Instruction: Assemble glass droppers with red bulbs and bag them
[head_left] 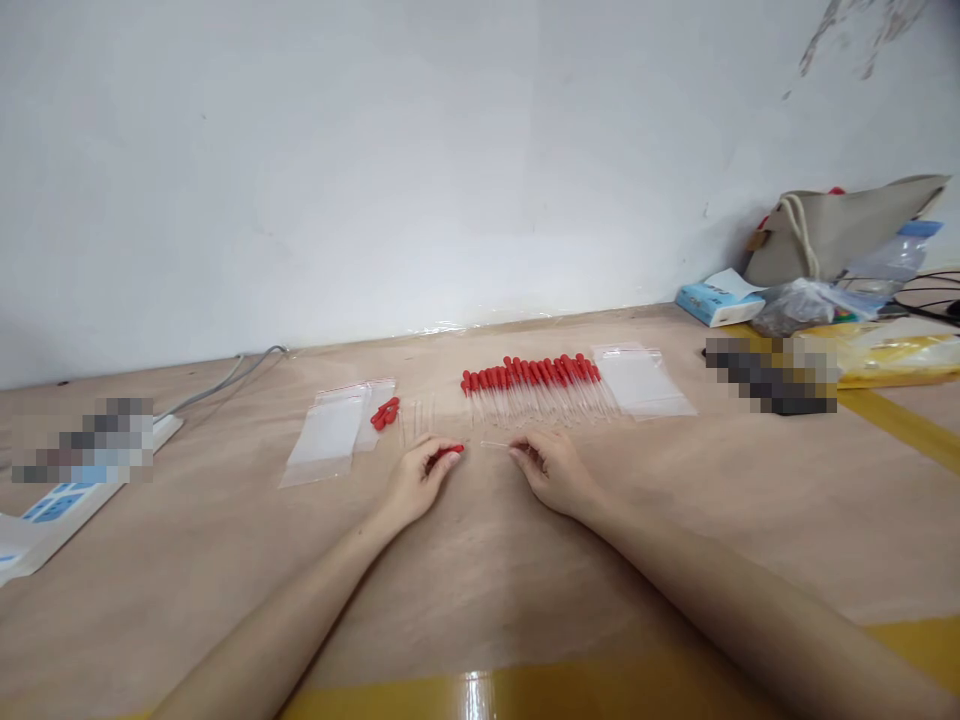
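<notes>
- Brown-covered table (465,580) across the lower half
- Row of red-bulbed droppers (536,385), right of centre
- Clear zip bags (646,382), centre-left and centre-right
- Right hand (559,475), lower centre, apart from the left, pinching a clear thin tube (495,445)
- Left hand (416,480), lower centre, pinching a red bulb (457,449)
- Loose red bulbs (385,413), left of centre

Worktop (465,560): loose bulbs (385,413) right of left bag stack (330,432); loose tubes (417,418) right of bulbs. Row of bulb-topped droppers (536,385) further right, right bag stack (645,380) just beside it. Power strip (90,490) far left. Tissue pack (718,298) right, before wall (450,170).
</notes>
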